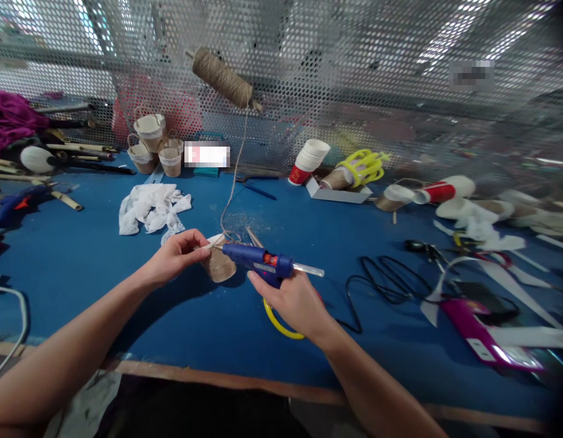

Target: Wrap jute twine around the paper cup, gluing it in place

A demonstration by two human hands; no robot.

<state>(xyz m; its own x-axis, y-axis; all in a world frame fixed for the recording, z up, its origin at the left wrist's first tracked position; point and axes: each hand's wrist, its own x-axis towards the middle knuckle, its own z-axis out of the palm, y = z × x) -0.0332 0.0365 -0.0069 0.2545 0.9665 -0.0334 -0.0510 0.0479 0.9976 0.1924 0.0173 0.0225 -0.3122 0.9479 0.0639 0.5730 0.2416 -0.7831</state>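
Grip of the glue gun (244, 252) mostly hidden by right hand (302, 304); gun's label too small to read. Left hand (179, 254) covers part of the twine-wrapped cup (220, 267); nozzle-to-rim contact too small to tell. Yellow loop handle (281, 328) partly behind right hand. Left forearm (80, 328), right forearm (377, 377), purple cloth (11, 121) cut by frame edges. Paper strips (514, 286) at right blurred. Two patches pixelated, one white (207, 154), one grey (472, 74).

Left hand (181, 255) in pinch (right hand (299, 302) curled)
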